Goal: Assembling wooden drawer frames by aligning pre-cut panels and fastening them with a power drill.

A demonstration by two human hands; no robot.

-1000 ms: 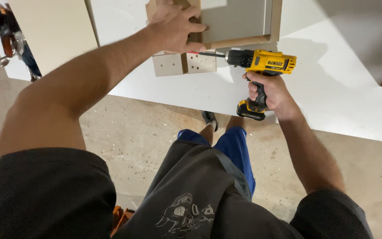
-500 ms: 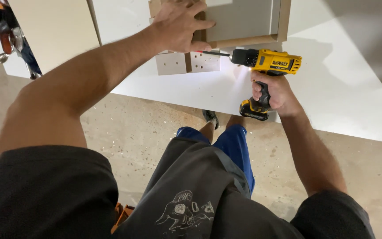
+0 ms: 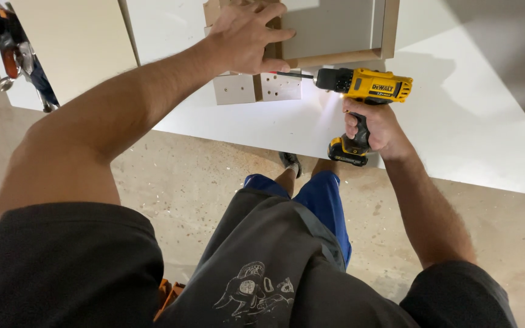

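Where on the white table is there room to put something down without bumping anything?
The white table is bare to the right of the yellow drill, out to the table's edge. A narrower bare strip runs along the near edge below the two small white blocks. It is crowded around the wooden frame, where the left hand presses and the right hand holds the drill.

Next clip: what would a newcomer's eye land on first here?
The yellow and black cordless drill, gripped in the right hand at centre right, its work light glaring on the white table and its bit pointing left. Next, the left hand spread at top centre, pressing a wood-edged grey panel above two small white blocks.
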